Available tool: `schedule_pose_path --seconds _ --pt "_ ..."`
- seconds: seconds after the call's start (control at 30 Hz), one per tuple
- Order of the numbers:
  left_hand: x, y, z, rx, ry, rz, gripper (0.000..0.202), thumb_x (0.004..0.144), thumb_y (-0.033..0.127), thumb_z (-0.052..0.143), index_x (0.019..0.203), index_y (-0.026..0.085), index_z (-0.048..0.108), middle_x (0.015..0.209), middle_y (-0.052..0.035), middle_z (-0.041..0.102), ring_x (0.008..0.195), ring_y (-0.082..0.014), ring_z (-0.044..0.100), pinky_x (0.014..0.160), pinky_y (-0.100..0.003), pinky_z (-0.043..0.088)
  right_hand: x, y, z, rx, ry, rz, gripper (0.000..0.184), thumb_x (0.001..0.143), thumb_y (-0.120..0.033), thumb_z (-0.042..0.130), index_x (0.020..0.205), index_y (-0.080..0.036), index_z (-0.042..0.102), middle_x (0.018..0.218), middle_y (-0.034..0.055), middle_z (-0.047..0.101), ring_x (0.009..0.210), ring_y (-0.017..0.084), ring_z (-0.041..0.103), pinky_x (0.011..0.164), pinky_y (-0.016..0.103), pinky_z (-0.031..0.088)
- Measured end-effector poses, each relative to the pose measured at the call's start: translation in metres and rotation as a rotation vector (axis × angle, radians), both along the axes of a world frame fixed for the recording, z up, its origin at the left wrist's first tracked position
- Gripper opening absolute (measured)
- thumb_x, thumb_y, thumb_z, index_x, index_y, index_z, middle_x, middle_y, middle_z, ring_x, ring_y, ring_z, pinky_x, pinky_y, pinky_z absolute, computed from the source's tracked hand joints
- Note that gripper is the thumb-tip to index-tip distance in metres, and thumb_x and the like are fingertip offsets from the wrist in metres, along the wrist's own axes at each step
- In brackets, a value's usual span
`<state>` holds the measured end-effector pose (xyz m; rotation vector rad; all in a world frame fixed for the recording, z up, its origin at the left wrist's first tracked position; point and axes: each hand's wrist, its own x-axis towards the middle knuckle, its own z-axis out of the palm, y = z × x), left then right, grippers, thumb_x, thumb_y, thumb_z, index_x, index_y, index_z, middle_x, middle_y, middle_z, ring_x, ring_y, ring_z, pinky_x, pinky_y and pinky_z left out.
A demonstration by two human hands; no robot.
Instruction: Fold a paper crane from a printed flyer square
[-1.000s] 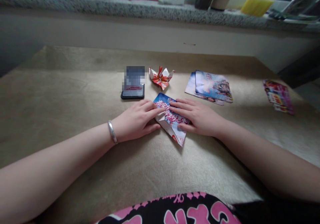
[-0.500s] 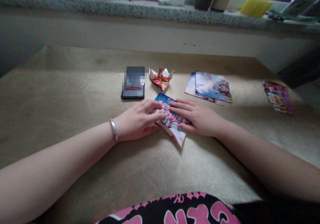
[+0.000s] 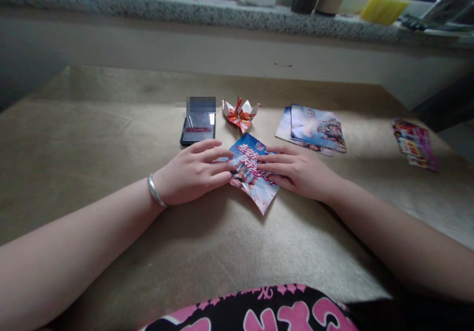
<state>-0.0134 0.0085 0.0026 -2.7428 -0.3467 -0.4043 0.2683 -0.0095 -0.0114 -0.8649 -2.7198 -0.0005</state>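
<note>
A folded sheet of printed paper (image 3: 252, 175), blue and pink with red lettering, lies on the tan table (image 3: 111, 138) between my hands. My left hand (image 3: 192, 173), with a silver bangle at the wrist, lies flat with its fingertips pressing the paper's left edge. My right hand (image 3: 299, 170) rests on the paper's right side, fingers stretched out and pressing it down. Neither hand grips anything.
A black phone (image 3: 198, 126) lies just beyond my left hand. A finished red-and-white paper figure (image 3: 240, 114) sits behind the sheet. A stack of printed sheets (image 3: 314, 128) lies at right, another sheet (image 3: 413, 141) at far right. A stone ledge (image 3: 185, 8) with bottles runs along the back.
The white underside at the paper's left edge no longer shows and the sheet lies flatter. My left fingers have spread flat over its left edge. My right hand stays put.
</note>
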Motion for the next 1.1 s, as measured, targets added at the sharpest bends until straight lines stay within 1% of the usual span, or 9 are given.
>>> schedule_pose_path --seconds 0.17,0.3,0.47,0.53,0.6,0.7,0.77,0.93,1.1 --pt "-0.001 0.002 -0.001 -0.107 0.067 0.038 0.026 0.098 0.025 0.041 0.094 0.021 0.066 0.116 0.0008 0.067 0.097 -0.0167 0.064 0.09 -0.034 0.05 0.001 -0.001 0.0 -0.042 -0.007 0.011 0.031 0.094 -0.027 0.047 0.119 -0.021 0.064 0.126 0.0032 0.063 0.112 0.019 0.058 0.098 0.038 0.048" --pt "-0.003 0.003 -0.004 -0.198 0.065 0.064 0.024 0.096 0.023 0.042 0.095 0.018 0.066 0.115 -0.0032 0.067 0.097 -0.0183 0.064 0.082 -0.032 0.052 0.005 -0.001 0.003 -0.07 -0.042 0.009 0.032 0.092 -0.031 0.049 0.118 -0.018 0.064 0.125 0.0051 0.063 0.111 0.02 0.059 0.097 0.037 0.049" --pt "-0.005 0.003 -0.008 -0.195 0.05 0.104 0.025 0.095 0.022 0.042 0.091 0.016 0.066 0.103 -0.006 0.069 0.089 -0.0182 0.063 0.074 -0.03 0.052 0.011 0.001 0.008 -0.116 -0.086 0.004 0.044 0.084 -0.046 0.06 0.118 -0.02 0.063 0.125 0.005 0.063 0.111 0.023 0.059 0.094 0.04 0.05" --pt "-0.005 0.003 -0.008 -0.186 0.054 0.138 0.028 0.095 0.024 0.04 0.087 0.015 0.065 0.097 -0.007 0.069 0.084 -0.018 0.063 0.071 -0.029 0.051 0.012 0.001 0.009 -0.124 -0.103 -0.002 0.047 0.081 -0.048 0.063 0.118 -0.02 0.064 0.125 0.0049 0.063 0.111 0.023 0.059 0.094 0.04 0.049" --pt "-0.005 0.003 -0.008 -0.185 0.069 0.167 0.03 0.096 0.026 0.038 0.084 0.015 0.064 0.092 -0.0071 0.067 0.081 -0.018 0.061 0.068 -0.029 0.05 0.013 0.001 0.009 -0.117 -0.115 -0.013 0.041 0.082 -0.044 0.062 0.116 -0.021 0.065 0.124 0.0038 0.064 0.11 0.023 0.059 0.092 0.039 0.049" --pt "-0.005 0.003 -0.007 -0.192 0.096 0.2 0.03 0.096 0.027 0.037 0.083 0.016 0.062 0.087 -0.0062 0.065 0.079 -0.0184 0.059 0.066 -0.029 0.048 0.015 0.001 0.007 -0.082 -0.108 -0.048 0.028 0.086 -0.03 0.056 0.11 -0.024 0.068 0.118 0.0021 0.067 0.104 0.021 0.061 0.088 0.037 0.05" --pt "-0.006 0.003 -0.006 -0.204 0.098 0.222 0.027 0.095 0.027 0.039 0.084 0.017 0.062 0.087 -0.0058 0.064 0.08 -0.0187 0.057 0.066 -0.028 0.047 0.016 0.001 0.006 -0.063 -0.095 -0.071 0.025 0.086 -0.024 0.053 0.105 -0.024 0.07 0.112 0.0025 0.069 0.098 0.02 0.063 0.083 0.034 0.05" --pt "-0.006 0.004 -0.005 -0.294 0.054 0.308 0.022 0.092 0.028 0.044 0.085 0.017 0.062 0.084 -0.005 0.061 0.077 -0.0168 0.055 0.065 -0.026 0.044 0.016 0.001 0.004 -0.077 -0.06 -0.166 0.024 0.087 -0.024 0.05 0.095 -0.025 0.072 0.097 0.004 0.069 0.087 0.018 0.062 0.07 0.03 0.048" --pt "-0.002 0.003 -0.007 -0.325 0.001 0.383 0.026 0.089 0.028 0.042 0.078 0.015 0.061 0.078 -0.0061 0.058 0.073 -0.0169 0.053 0.066 -0.027 0.044 0.01 0.002 0.002 -0.152 0.011 -0.276 0.019 0.087 -0.028 0.05 0.082 -0.019 0.067 0.088 0.0067 0.066 0.082 0.018 0.059 0.067 0.028 0.044"
